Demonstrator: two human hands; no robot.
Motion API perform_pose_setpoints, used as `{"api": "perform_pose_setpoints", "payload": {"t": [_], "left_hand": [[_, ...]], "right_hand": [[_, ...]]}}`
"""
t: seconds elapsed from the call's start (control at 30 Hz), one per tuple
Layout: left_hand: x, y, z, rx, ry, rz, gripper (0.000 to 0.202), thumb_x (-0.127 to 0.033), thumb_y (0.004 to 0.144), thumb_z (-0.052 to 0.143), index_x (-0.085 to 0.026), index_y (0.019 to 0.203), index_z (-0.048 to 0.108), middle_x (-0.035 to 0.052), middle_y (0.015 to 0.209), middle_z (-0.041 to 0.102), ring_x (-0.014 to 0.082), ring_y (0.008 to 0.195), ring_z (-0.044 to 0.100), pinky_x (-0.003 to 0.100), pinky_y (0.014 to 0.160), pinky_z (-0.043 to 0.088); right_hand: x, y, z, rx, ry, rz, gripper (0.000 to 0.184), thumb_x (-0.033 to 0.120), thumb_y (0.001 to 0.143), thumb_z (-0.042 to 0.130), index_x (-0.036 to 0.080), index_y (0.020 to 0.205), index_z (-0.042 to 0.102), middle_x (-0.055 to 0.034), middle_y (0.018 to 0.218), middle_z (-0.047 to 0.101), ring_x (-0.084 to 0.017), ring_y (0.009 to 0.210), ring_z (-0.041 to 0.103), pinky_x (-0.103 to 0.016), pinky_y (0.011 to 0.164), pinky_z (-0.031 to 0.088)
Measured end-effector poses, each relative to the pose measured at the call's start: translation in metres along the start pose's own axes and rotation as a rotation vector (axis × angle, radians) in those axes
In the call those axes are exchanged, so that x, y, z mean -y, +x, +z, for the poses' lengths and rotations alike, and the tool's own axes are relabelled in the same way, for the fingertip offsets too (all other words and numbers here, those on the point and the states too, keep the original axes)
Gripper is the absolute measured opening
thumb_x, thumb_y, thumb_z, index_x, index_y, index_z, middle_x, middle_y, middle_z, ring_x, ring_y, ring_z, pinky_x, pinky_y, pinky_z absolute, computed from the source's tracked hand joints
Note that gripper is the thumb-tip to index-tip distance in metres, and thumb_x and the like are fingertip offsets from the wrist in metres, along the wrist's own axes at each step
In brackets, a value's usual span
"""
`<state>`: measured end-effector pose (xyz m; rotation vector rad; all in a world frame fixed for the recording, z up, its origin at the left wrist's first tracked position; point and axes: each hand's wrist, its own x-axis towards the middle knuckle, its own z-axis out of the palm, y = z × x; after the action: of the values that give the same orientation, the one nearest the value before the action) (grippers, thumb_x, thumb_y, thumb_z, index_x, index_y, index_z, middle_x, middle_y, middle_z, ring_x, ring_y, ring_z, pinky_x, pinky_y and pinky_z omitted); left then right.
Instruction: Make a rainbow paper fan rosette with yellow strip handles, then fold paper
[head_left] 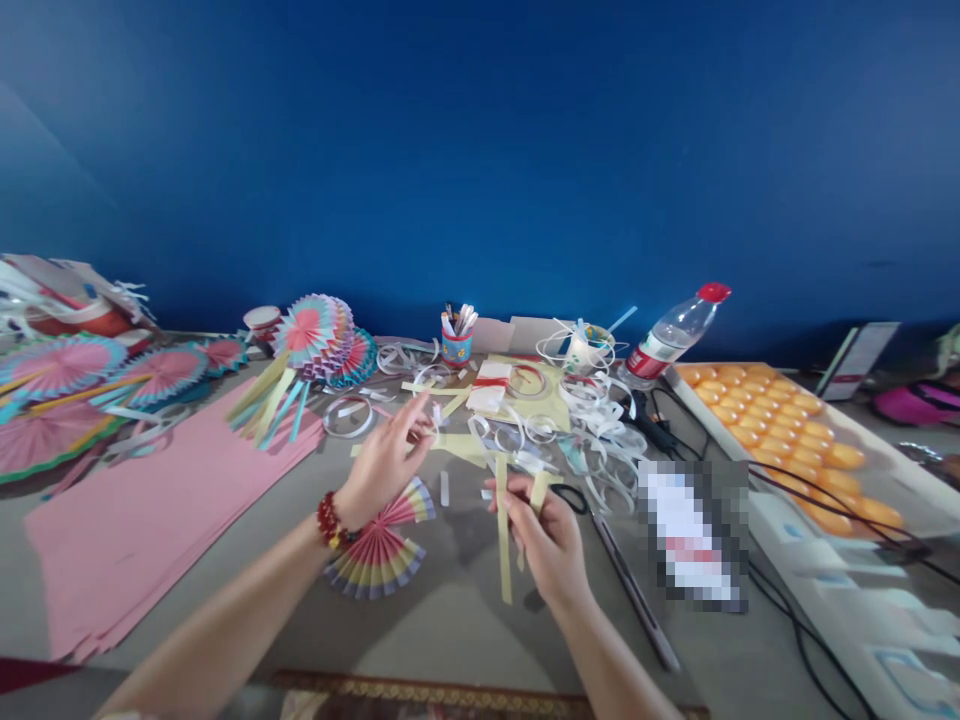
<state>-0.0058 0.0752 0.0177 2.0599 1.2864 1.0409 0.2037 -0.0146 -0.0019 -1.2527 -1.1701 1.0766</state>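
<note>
My right hand [546, 535] is closed on pale yellow paper strips [504, 545]; one hangs down in front of the fingertips and another pokes up by the thumb. My left hand [386, 460] hovers to the left, fingers loosely bent and thumb apart, with no held thing that I can make out. Under the left wrist lies a folded paper fan [375, 575] in pink, yellow and lilac, partly hidden by the hand. A short white strip [445, 489] rests on the table between my hands. Beyond them lie more pale yellow strips [461, 447].
Pink paper sheets [172, 520] and pleated paper rosettes [307, 335] lie left. Curled white strips [600, 440], a pen cup [457, 347] and a tilted bottle [667, 340] stand behind. At right are a long dark tool [637, 590], black cables [795, 600] and a tray [701, 425] of orange domes.
</note>
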Motion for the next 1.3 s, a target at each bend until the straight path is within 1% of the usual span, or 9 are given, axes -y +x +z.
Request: {"api": "perform_pose_setpoints", "payload": {"t": [0.1, 0.17, 0.23, 0.33, 0.47, 0.73, 0.9, 1.1, 1.3], "left_hand": [[0.01, 0.006, -0.018, -0.003, 0.249, 0.038, 0.058, -0.025, 0.087, 0.058, -0.017, 0.142, 0.043, 0.0161, 0.13, 0.06, 0.0239, 0.099, 0.066, 0.038, 0.087, 0.052], [0.006, 0.003, -0.026, 0.019, 0.223, 0.04, 0.047, -0.026, 0.089, 0.056, -0.018, 0.135, 0.05, 0.0149, 0.131, 0.059, 0.0228, 0.1, 0.066, 0.036, 0.087, 0.053], [-0.007, -0.005, -0.027, 0.082, 0.078, 0.033, 0.029, -0.027, 0.091, 0.054, -0.019, 0.118, 0.063, 0.0102, 0.121, 0.065, 0.0198, 0.096, 0.067, 0.032, 0.084, 0.054], [-0.027, -0.022, -0.016, 0.239, -0.155, -0.024, 0.018, -0.029, 0.092, 0.056, -0.02, 0.1, 0.069, 0.0059, 0.102, 0.071, 0.0176, 0.089, 0.067, 0.026, 0.078, 0.054], [-0.042, -0.039, 0.008, 0.328, -0.371, -0.112, 0.017, -0.032, 0.09, 0.061, -0.019, 0.099, 0.068, 0.0057, 0.097, 0.072, 0.0184, 0.088, 0.067, 0.026, 0.078, 0.052], [-0.044, -0.048, 0.035, 0.271, -0.66, -0.23, 0.021, -0.035, 0.087, 0.067, -0.017, 0.095, 0.059, 0.0032, 0.085, 0.064, 0.0143, 0.075, 0.059, 0.024, 0.07, 0.048], [-0.045, -0.048, 0.045, 0.252, -0.842, -0.299, 0.027, -0.035, 0.085, 0.07, -0.017, 0.099, 0.057, 0.0045, 0.089, 0.063, 0.0149, 0.081, 0.059, 0.025, 0.074, 0.048], [-0.042, -0.049, 0.045, 0.204, -0.849, -0.299, 0.023, -0.035, 0.086, 0.069, -0.016, 0.096, 0.061, 0.0044, 0.089, 0.065, 0.0135, 0.08, 0.06, 0.024, 0.075, 0.048], [-0.039, -0.05, 0.042, 0.206, -0.864, -0.354, 0.019, -0.033, 0.085, 0.07, -0.016, 0.092, 0.063, 0.003, 0.085, 0.066, 0.013, 0.078, 0.06, 0.023, 0.074, 0.047]], "right_hand": [[0.002, 0.0, -0.001, 0.031, 0.083, 0.037, 0.028, 0.043, 0.086, 0.062, 0.016, 0.079, 0.067, -0.0045, 0.076, 0.066, -0.006, 0.044, 0.035, -0.022, 0.041, 0.027], [0.002, -0.001, 0.0, 0.051, 0.117, 0.068, 0.029, 0.044, 0.086, 0.062, 0.016, 0.081, 0.069, -0.004, 0.074, 0.065, -0.006, 0.043, 0.033, -0.022, 0.041, 0.025], [0.002, -0.001, 0.001, 0.068, 0.121, 0.088, 0.03, 0.045, 0.085, 0.063, 0.016, 0.085, 0.07, -0.0027, 0.07, 0.063, -0.005, 0.043, 0.032, -0.022, 0.041, 0.024], [-0.001, -0.002, 0.002, 0.09, 0.102, 0.094, 0.03, 0.044, 0.086, 0.064, 0.016, 0.094, 0.072, 0.0, 0.062, 0.058, -0.006, 0.044, 0.033, -0.021, 0.041, 0.023], [-0.001, -0.001, 0.005, 0.113, 0.093, 0.084, 0.031, 0.045, 0.084, 0.066, 0.017, 0.096, 0.074, 0.0024, 0.057, 0.052, -0.006, 0.043, 0.031, -0.02, 0.04, 0.022], [-0.003, 0.0, 0.007, 0.081, 0.12, 0.087, 0.031, 0.046, 0.081, 0.069, 0.017, 0.087, 0.072, 0.0059, 0.05, 0.043, -0.006, 0.041, 0.033, -0.02, 0.041, 0.023], [-0.007, -0.001, 0.008, 0.047, 0.122, 0.081, 0.032, 0.047, 0.081, 0.07, 0.016, 0.091, 0.07, 0.0061, 0.052, 0.043, -0.006, 0.043, 0.032, -0.02, 0.041, 0.023], [-0.008, -0.001, 0.009, 0.074, 0.062, 0.049, 0.035, 0.048, 0.085, 0.066, 0.019, 0.106, 0.067, 0.005, 0.057, 0.046, -0.008, 0.045, 0.036, -0.021, 0.041, 0.027], [-0.004, 0.001, 0.009, 0.111, 0.007, 0.063, 0.033, 0.049, 0.086, 0.065, 0.018, 0.099, 0.066, 0.0059, 0.053, 0.042, -0.008, 0.045, 0.034, -0.021, 0.042, 0.024]]}}
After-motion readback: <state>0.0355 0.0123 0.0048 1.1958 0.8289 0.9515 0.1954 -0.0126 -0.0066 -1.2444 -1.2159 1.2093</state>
